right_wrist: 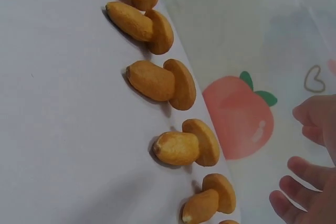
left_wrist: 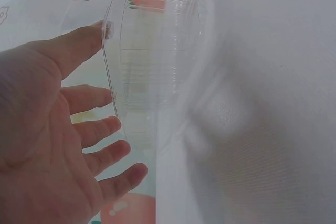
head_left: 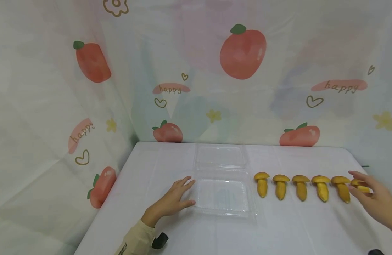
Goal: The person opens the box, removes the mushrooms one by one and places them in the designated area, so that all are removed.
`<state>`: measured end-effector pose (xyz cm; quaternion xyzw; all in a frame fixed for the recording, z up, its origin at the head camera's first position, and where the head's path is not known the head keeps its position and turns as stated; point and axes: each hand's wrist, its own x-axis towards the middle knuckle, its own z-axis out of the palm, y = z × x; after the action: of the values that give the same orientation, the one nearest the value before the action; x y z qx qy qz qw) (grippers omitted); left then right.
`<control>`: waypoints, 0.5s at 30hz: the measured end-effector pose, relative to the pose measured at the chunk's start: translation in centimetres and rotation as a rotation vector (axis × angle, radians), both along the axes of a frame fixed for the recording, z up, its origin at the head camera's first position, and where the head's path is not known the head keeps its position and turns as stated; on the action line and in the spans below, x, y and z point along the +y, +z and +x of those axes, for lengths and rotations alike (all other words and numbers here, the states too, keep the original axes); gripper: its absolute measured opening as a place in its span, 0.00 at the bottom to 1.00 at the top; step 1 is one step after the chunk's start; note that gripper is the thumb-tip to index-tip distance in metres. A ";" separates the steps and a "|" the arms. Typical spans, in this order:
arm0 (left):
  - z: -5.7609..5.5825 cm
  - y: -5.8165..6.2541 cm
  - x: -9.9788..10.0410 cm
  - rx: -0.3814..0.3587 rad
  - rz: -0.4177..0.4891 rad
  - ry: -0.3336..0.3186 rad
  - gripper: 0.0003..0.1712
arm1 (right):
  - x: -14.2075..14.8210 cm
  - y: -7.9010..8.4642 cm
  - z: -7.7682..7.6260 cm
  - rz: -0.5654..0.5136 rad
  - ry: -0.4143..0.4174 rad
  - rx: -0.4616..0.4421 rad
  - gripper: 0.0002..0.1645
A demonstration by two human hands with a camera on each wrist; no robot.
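Observation:
A clear plastic box (head_left: 226, 212) lies unfolded on the white table, its lid (head_left: 221, 156) toward the back wall. My left hand (head_left: 172, 202) is at the box's left edge, fingers spread; in the left wrist view its fingertips (left_wrist: 118, 124) are right at the rim. To the right of the box, several yellow-brown mushrooms (head_left: 301, 187) lie in a row, caps toward the back. My right hand (head_left: 378, 202) is by the right end of the row, fingers apart. It overlaps the last mushroom (head_left: 360, 185), which is partly hidden behind it.
A patterned cloth wall (head_left: 196, 117) with printed fruit stands right behind the table (head_left: 170, 156), and another rises along its left side. A black object (head_left: 160, 241) sits by my left sleeve (head_left: 136, 235).

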<state>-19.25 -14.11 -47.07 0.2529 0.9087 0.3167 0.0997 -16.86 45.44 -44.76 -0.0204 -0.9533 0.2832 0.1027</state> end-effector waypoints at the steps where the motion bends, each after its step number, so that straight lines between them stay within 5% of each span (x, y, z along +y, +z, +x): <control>1: 0.0 0.0 0.0 0.000 -0.001 -0.001 0.43 | -0.2 0.0 0.0 0.001 0.007 -0.004 0.32; 11: 0.3 -0.1 -0.1 0.002 -0.015 0.001 0.42 | -1.8 -0.8 0.6 -0.026 0.106 0.086 0.29; 15: 0.4 0.0 -0.1 0.005 -0.018 0.001 0.42 | -2.9 -0.9 0.7 -0.018 0.122 0.045 0.29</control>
<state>-18.88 -14.17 -47.07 0.2524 0.9119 0.3078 0.0997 -16.16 42.59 -45.65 0.0434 -0.9476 0.2980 0.1066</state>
